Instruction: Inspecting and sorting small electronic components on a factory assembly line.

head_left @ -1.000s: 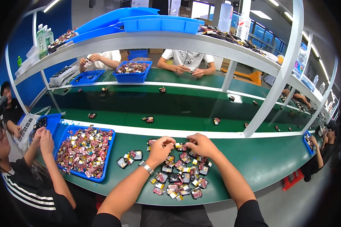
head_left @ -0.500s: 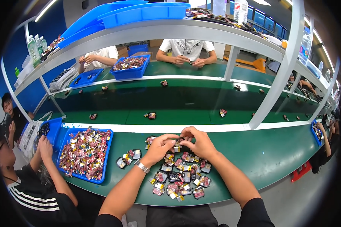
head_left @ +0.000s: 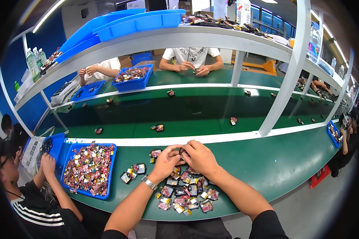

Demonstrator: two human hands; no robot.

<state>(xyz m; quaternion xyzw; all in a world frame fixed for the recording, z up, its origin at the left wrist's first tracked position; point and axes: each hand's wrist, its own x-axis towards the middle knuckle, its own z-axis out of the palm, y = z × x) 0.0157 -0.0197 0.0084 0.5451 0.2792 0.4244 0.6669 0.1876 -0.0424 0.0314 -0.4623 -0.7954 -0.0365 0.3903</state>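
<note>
My left hand [head_left: 166, 163], with a metal watch on its wrist, meets my right hand [head_left: 201, 159] above the near bench. Both hands have their fingertips closed on a small dark electronic module [head_left: 182, 152], mostly covered by the fingers. Below them lies a pile of similar modules [head_left: 180, 191] with black housings, red circuit boards and silver-and-yellow battery cells. A few more modules [head_left: 139, 168] lie left of my left wrist, and another [head_left: 154, 153] rests just beyond that hand.
A blue tray [head_left: 103, 196] heaped with small red boards and cells stands to my left, beside a co-worker [head_left: 48, 211]. Beyond the white rail [head_left: 147, 140], a green belt [head_left: 195, 133] carries scattered modules. A metal shelf [head_left: 155, 43] spans overhead, with an upright [head_left: 283, 75] at right.
My hands have drawn closer together, and the right fingers now fold down over the module. The whole view has shifted slightly. Across the belt, a person's hands have moved a little.
</note>
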